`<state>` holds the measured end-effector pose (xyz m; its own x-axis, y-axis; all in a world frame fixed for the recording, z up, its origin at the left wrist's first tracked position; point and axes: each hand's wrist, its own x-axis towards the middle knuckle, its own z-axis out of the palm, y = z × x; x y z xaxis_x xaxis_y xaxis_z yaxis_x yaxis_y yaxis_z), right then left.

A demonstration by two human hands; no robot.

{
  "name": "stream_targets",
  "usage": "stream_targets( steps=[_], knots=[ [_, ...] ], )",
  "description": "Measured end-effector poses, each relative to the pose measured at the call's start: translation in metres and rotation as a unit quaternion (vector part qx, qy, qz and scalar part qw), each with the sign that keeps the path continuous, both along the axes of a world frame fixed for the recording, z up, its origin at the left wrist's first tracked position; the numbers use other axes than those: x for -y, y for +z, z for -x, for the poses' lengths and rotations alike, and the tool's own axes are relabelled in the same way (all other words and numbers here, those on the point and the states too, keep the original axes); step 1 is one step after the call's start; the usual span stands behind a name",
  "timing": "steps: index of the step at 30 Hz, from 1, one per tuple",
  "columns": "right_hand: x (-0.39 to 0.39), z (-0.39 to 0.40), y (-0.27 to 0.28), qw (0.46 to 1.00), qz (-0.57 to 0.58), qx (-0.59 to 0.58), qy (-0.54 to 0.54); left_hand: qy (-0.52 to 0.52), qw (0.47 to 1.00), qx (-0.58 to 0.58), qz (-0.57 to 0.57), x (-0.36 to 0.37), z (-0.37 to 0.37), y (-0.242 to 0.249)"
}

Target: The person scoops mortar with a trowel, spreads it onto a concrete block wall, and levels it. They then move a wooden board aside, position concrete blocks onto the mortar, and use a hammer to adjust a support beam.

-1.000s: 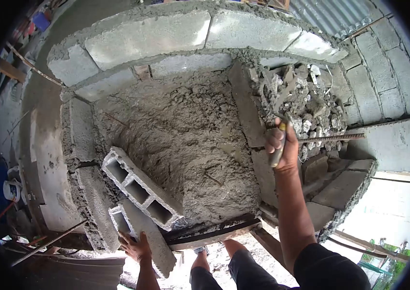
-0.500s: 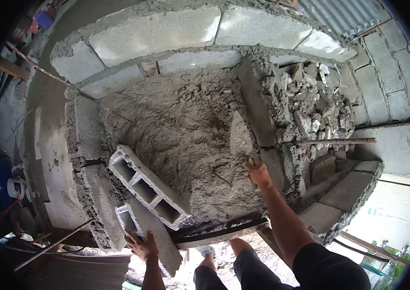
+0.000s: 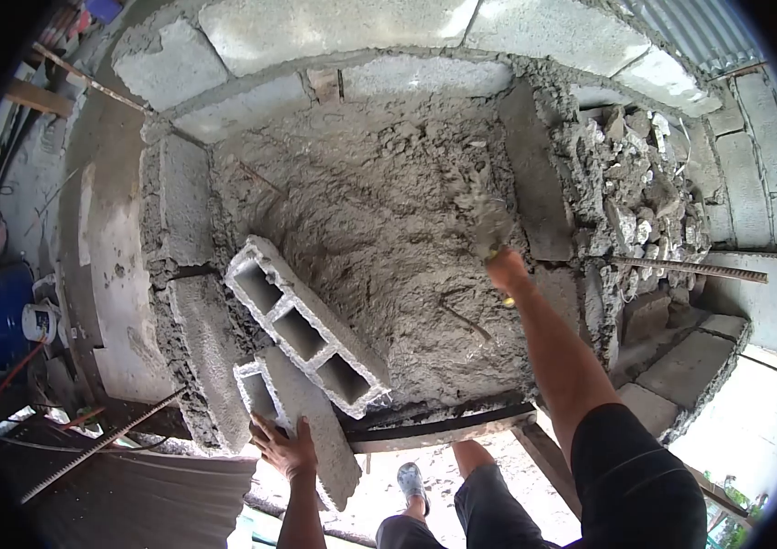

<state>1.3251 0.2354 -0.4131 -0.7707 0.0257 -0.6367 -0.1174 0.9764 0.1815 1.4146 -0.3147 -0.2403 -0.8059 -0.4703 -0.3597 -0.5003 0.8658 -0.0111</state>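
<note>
My right hand [image 3: 507, 273] is closed around the handle of a trowel [image 3: 495, 229]. The blade, smeared by motion, is in the wet mortar [image 3: 379, 220], and a yellow bit of the handle shows below my fist. At the lower left, my left hand [image 3: 286, 448] grips the near end of a grey hollow concrete block [image 3: 315, 430], its fingers over the edge by the hollow. That block lies tilted against a second hollow block [image 3: 308, 325], whose several open cells face up. The second block rests on the mortar and the left edge.
Low block walls [image 3: 334, 35] surround the mortar. Rubble [image 3: 649, 197] fills a compartment at right, with a rebar [image 3: 690, 268] jutting across it. Another rebar [image 3: 100, 446] sticks out at lower left. A wooden board [image 3: 443, 430] edges the front, near my legs. A blue drum [image 3: 4, 316] stands far left.
The trowel blade, plainly visible before, is now blurred and down in the mortar, with my right hand turned over it. My left hand stays on the block. The whole view has shifted slightly.
</note>
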Motion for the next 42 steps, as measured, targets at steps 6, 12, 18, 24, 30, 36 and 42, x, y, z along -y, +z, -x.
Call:
stream_targets(
  steps=[6, 12, 18, 24, 30, 36, 42],
  knots=[
    [0.06, -0.001, 0.088, 0.929, 0.232, -0.057, -0.283, -0.002, 1.0, 0.01, -0.001, 0.0, 0.001, 0.001],
    [0.018, -0.004, 0.128, 0.923, 0.175, -0.109, -0.325, -0.003, 1.0, 0.021, -0.006, 0.001, 0.001, 0.002],
    [-0.014, 0.057, 0.023, 0.996, -0.001, -0.014, 0.087, 0.0, 1.0, 0.009, -0.004, 0.002, 0.005, 0.005],
    [0.077, 0.071, 0.071, 0.969, 0.163, -0.002, -0.184, -0.013, 1.0, -0.017, -0.015, 0.007, -0.003, -0.006],
    [0.065, 0.055, 0.148, 0.942, 0.228, -0.059, -0.238, 0.006, 1.0, -0.006, -0.016, 0.003, 0.0, 0.001],
    [-0.028, 0.064, 0.043, 0.994, 0.073, -0.029, -0.071, -0.004, 1.0, 0.012, -0.003, 0.003, 0.003, 0.003],
    [0.097, 0.148, 0.059, 0.973, 0.2, 0.011, -0.119, -0.002, 1.0, 0.014, -0.006, 0.007, 0.003, 0.001]
  ],
)
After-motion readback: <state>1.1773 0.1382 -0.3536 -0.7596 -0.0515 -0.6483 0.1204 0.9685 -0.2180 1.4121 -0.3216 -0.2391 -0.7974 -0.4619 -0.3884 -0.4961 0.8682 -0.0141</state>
